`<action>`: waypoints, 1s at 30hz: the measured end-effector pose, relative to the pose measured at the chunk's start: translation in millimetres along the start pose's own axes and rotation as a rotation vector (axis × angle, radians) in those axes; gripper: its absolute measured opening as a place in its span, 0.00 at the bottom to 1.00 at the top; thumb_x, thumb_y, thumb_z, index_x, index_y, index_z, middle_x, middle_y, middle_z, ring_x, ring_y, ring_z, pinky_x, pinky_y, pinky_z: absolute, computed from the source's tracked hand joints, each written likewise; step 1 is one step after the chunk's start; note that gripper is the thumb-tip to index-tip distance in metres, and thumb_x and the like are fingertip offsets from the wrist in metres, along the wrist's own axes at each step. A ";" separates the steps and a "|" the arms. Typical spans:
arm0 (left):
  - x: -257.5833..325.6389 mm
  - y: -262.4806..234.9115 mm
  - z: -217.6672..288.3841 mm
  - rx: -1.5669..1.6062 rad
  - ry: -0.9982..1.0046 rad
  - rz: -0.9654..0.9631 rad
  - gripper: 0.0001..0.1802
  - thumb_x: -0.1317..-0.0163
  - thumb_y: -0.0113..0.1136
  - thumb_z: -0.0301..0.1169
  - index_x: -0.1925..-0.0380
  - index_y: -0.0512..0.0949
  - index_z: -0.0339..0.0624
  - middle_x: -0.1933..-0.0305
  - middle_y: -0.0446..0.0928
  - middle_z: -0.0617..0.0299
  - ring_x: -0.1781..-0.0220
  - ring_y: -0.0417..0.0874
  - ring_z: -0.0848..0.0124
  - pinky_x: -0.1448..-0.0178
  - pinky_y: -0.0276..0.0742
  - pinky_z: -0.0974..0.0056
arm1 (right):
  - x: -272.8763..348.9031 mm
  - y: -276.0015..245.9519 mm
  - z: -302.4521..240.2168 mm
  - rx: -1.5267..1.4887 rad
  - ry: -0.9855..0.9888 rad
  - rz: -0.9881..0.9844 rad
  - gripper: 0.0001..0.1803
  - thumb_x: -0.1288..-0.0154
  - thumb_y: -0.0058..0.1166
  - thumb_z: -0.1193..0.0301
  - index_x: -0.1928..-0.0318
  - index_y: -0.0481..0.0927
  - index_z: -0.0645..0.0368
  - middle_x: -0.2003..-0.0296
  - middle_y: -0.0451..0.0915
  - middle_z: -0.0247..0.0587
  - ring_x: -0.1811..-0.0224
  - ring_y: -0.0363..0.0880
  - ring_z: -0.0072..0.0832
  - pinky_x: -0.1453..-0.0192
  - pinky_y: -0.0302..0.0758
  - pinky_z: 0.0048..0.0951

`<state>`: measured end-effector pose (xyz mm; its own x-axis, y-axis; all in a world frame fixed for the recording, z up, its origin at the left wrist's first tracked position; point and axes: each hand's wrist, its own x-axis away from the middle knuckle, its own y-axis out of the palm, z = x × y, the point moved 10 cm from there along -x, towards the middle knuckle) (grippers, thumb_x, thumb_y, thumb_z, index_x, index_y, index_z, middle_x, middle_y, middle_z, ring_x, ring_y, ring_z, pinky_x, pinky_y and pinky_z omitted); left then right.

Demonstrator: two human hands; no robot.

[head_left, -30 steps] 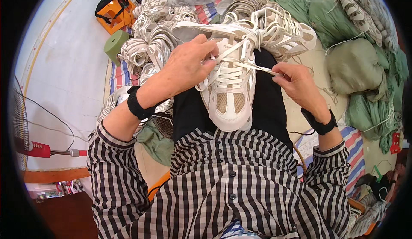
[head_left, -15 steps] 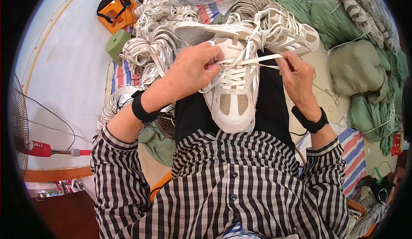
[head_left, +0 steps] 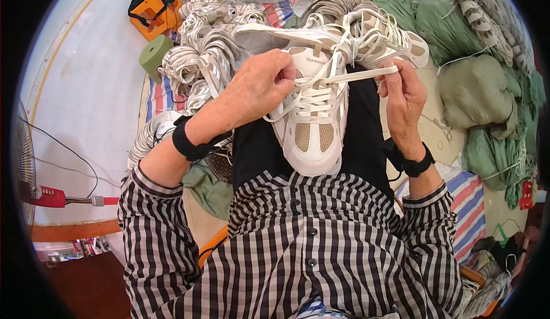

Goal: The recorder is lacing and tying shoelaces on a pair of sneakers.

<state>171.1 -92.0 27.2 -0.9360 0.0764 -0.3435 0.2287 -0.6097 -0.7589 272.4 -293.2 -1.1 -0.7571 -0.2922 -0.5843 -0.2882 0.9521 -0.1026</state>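
Note:
A white and beige sneaker [head_left: 312, 136] rests on my lap, toe toward me, with cream laces threaded through its eyelets. My left hand [head_left: 260, 87] is closed at the left side of the lacing, its fingertips pinching a lace by the tongue. Out to the right, my right hand [head_left: 404, 98] grips the shoelace [head_left: 361, 76], which runs nearly straight from the lacing to its fingers. A second laced shoe part [head_left: 395, 41] of the same colours lies just beyond, its toe pointing right.
Piles of bundled white shoe uppers [head_left: 200, 55] lie at the far left, near a green stool-like object [head_left: 156, 55] and an orange frame [head_left: 153, 12]. Green cloth sacks [head_left: 475, 90] line the right. A fan [head_left: 26, 164] stands at the left edge.
My right hand has moved right and slightly toward me, drawing the lace farther out. My left hand has closed more tightly and stays at the lacing.

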 end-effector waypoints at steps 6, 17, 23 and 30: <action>-0.7 5.0 -10.0 0.036 -0.140 -0.083 0.04 0.44 0.56 0.22 0.68 0.73 0.33 0.75 0.70 0.62 0.73 0.69 0.75 0.67 0.69 0.67 | 11.4 -3.0 1.8 0.023 0.000 -0.022 0.09 0.27 0.51 0.68 0.59 0.80 0.61 0.77 0.76 0.28 0.78 0.67 0.13 0.74 0.65 0.18; 1.9 -7.6 26.4 -0.369 0.248 0.062 0.05 0.45 0.55 0.19 0.67 0.75 0.36 0.75 0.73 0.56 0.71 0.77 0.60 0.65 0.71 0.59 | 20.2 -7.9 13.9 0.056 0.073 -0.038 0.09 0.27 0.51 0.68 0.60 0.80 0.61 0.77 0.75 0.28 0.77 0.67 0.13 0.73 0.64 0.18; 19.3 -19.0 17.6 -0.627 0.299 0.056 0.03 0.45 0.55 0.20 0.71 0.73 0.39 0.75 0.73 0.55 0.70 0.77 0.55 0.62 0.71 0.56 | 23.3 -2.6 18.1 0.051 0.129 -0.042 0.08 0.29 0.51 0.71 0.62 0.80 0.63 0.79 0.74 0.29 0.77 0.68 0.14 0.74 0.64 0.20; 65.9 -80.9 -49.4 -0.490 -0.023 0.086 0.04 0.44 0.55 0.19 0.69 0.74 0.38 0.73 0.76 0.49 0.68 0.78 0.48 0.66 0.71 0.51 | 27.7 59.6 7.1 0.248 -0.042 -0.295 0.07 0.33 0.52 0.74 0.67 0.78 0.64 0.82 0.73 0.46 0.82 0.73 0.35 0.76 0.67 0.33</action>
<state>104.1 1.4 38.7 -0.9127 0.0212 -0.4080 0.3989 -0.1700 -0.9011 238.4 -243.9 -29.2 -0.6364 -0.5579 -0.5326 -0.3355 0.8220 -0.4602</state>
